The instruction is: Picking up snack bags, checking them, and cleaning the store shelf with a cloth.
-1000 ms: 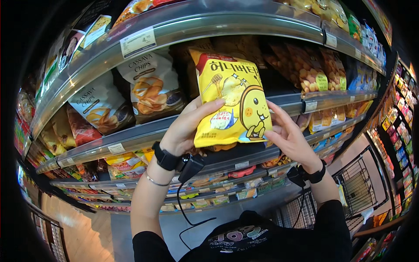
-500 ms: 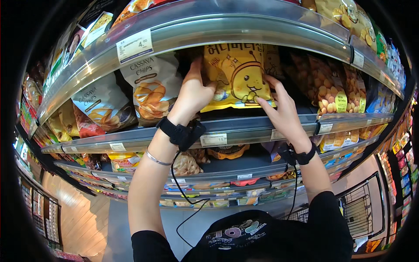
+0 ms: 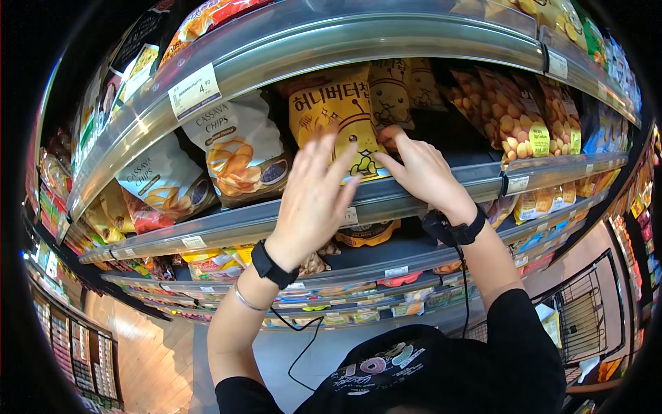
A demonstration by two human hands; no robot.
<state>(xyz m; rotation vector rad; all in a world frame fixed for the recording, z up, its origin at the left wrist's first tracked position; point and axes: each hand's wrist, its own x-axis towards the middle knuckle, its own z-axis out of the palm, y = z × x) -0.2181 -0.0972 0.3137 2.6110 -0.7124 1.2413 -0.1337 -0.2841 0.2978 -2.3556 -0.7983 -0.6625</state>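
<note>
A yellow snack bag [image 3: 324, 103] with a cartoon bee on its front stands upright on the shelf. My left hand [image 3: 314, 193] is in front of its lower left part, fingers spread and slightly blurred, holding nothing. At the bag's lower right edge is my right hand [image 3: 420, 165], thumb and fingers apart and bent; whether the fingertips touch the bag I cannot tell. Similar yellow bags [image 3: 392, 96] stand farther back to the right. Left of my hands, a white and brown bag of cassava chips [image 3: 238, 148] leans on the shelf.
A second cassava chips bag [image 3: 162, 179] is farther left. Bags of round cookies [image 3: 507, 117] stand to the right. A clear shelf lip [image 3: 441, 190] runs along the front, with another shelf edge [image 3: 386, 41] overhead. A wire shopping cart [image 3: 586, 310] stands at lower right.
My left hand has come off the bag's left side and moved toward me, fingers spreading. The bag now sits farther left and tilts differently in view; my right hand stays near its right edge.
</note>
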